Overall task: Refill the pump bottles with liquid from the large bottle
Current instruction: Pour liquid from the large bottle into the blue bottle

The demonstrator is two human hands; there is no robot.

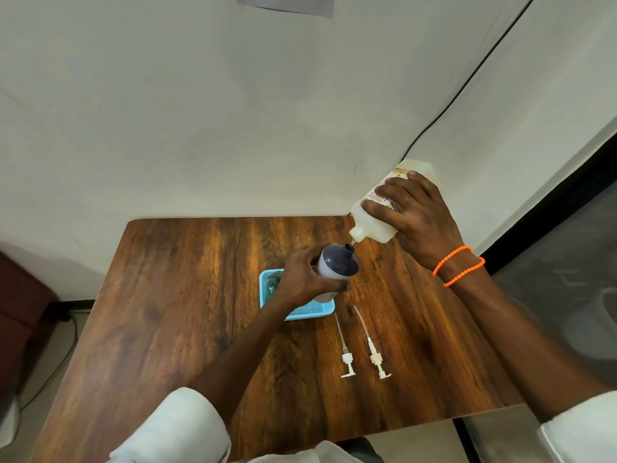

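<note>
Large bottle [387,208] tilted, spout down-left onto pump bottle [335,264] mouth — right hand [417,218] grip wrapped round it, left hand [303,279] grip clasping pump bottle above blue tray [329,309], two pump heads [362,352] lying nearer on bench [183,295].

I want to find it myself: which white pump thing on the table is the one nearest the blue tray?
Start at the wooden table, then the blue tray near its middle. Two white pumps lie just in front of it; yours is the left pump, with the right pump beside it.
</note>
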